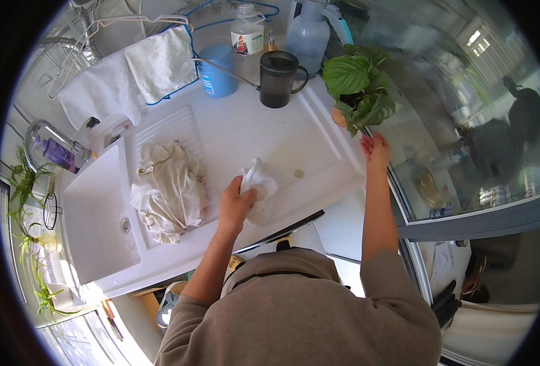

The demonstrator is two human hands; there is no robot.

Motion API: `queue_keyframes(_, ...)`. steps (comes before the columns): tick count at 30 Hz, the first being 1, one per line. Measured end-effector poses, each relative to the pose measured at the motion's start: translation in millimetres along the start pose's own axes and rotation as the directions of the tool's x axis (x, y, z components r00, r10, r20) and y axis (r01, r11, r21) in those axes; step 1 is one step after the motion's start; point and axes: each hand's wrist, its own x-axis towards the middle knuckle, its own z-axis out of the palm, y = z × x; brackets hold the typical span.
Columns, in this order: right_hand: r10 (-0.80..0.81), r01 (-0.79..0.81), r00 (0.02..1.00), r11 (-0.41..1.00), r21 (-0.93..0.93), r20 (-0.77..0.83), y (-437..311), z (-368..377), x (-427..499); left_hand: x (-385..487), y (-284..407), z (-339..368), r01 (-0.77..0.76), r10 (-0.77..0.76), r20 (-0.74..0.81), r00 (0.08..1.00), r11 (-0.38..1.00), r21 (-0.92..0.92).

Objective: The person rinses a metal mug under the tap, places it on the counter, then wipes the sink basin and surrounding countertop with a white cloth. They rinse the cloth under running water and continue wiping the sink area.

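My left hand (239, 201) grips a bunched white knit cloth (261, 176), perhaps a sock, over the front part of the white washstand counter (247, 128). To its left a crumpled off-white garment (169, 192) lies on the ribbed washboard area beside the basin. My right hand (376, 150) is at the counter's right edge, just below a leafy potted plant (359, 87). Its fingers are loosely curled, with nothing visible in them. Whether it touches the frame of the glass panel beside it, I cannot tell.
The basin (98, 219) and chrome faucet (52, 137) are at left. At the back stand a blue tub (217, 73), a dark long-spouted watering can (278, 78), a plastic bottle (247, 41) and a sprayer (309, 39). White cloths (160, 64) hang there. A glass panel (434, 114) borders the right.
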Motion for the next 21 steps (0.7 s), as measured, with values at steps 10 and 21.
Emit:
queue_keyframes(10, 0.015, 0.230, 0.845, 0.892, -0.389, 0.535, 34, 87, -134, -14, 26, -11, -0.082, 0.069, -0.129, 0.989, 0.992, -0.097)
queue_keyframes(21, -0.533, 0.893, 0.382, 0.424, -0.152, 0.755, -19, 261, -87, -28, 16, -36, -0.078, 0.070, -0.248, 0.966, 0.997, -0.021)
